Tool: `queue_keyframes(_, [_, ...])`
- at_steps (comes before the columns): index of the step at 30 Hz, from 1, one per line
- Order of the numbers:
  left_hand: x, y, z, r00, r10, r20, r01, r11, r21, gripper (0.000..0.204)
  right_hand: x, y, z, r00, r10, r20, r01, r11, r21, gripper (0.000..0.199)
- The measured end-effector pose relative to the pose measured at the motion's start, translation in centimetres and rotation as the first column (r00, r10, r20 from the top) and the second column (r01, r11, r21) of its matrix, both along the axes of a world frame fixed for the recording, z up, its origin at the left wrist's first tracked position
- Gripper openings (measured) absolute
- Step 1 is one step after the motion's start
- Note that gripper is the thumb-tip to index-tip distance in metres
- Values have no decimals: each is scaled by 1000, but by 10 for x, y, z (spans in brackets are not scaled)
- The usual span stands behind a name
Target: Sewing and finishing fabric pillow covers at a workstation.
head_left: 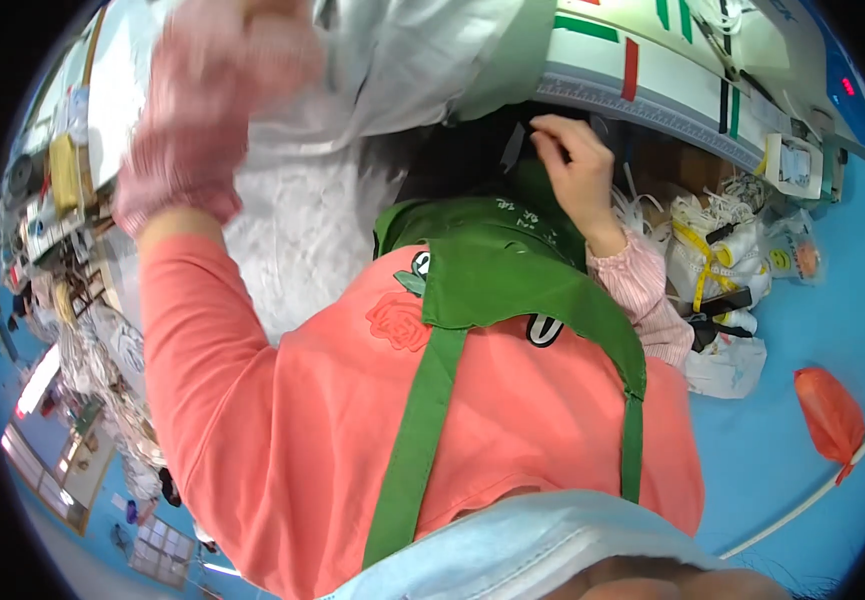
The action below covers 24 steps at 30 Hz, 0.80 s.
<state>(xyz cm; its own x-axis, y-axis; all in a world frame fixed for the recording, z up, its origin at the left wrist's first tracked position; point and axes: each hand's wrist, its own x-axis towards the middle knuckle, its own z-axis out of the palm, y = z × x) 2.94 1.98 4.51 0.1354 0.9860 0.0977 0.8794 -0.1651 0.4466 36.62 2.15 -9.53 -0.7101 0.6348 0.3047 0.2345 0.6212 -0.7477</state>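
Smooth whitish fabric (402, 65), sheeny, softly creased, broad folds. Left hand (270, 48) blurred, right hand (580, 172) loosely curled; can't tell either grip.

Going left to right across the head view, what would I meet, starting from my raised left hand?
Blurred left hand → pink embroidered rose on the sweatshirt → right hand, fingers loosely curved → yellow tape around a white bundle → knotted red plastic bag near the right rim.
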Motion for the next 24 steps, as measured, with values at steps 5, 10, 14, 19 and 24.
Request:
queue_keyframes(5, [87,-215,-101,723,92,684,259,883,-393,30,-69,-36,-64,988,42,-151,-145,618,-773,45])
queue_keyframes(10, [143,-337,-242,-34,715,698,-530,579,-619,53,-129,-105,-12,843,467,-266,-480,431,-764,53])
queue_keyframes(14, [108,-312,-224,390,635,667,-852,524,0,79,-184,-123,63,634,711,-304,-647,272,-712,57])
queue_keyframes(19, [-57,-170,-86,691,513,509,-676,209,707,77,-264,-47,185,155,666,-730,-885,-235,-402,25])
queue_keyframes(24, [-136,-46,129,485,317,815,-815,502,290,92,-251,38,306,285,59,-957,-914,319,-252,33])
